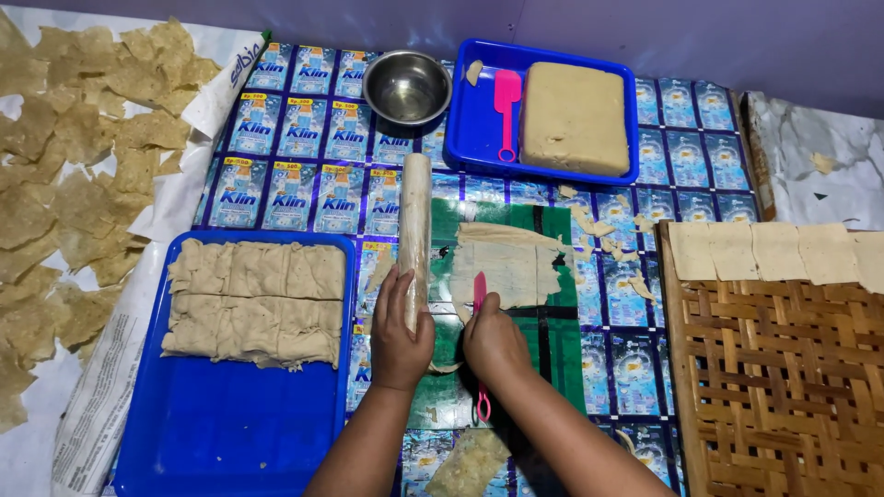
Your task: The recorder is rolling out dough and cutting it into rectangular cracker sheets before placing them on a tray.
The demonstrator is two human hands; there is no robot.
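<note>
Both forearms reach up from the bottom edge, side by side. The left hand is curled around the lower end of a pale rolling pin, which stands lengthwise away from the person, its far end near a steel bowl. The right hand is closed on a pink plastic cutter, whose blade points away from the person and whose handle sticks out below the wrist. The blade touches the near left edge of a thin dough sheet spread on a green mat, just right of the rolling pin and directly ahead of the right hand.

Two blue trays are in view: the near one, left of the left hand, holds folded dough sheets in two rows; the far one holds one dough block and a second pink scraper. One woven bamboo rack lies at right with a row of cut dough squares along its far edge. Many dried squares cover paper at far left. Small dough scraps lie scattered between mat and far tray.
</note>
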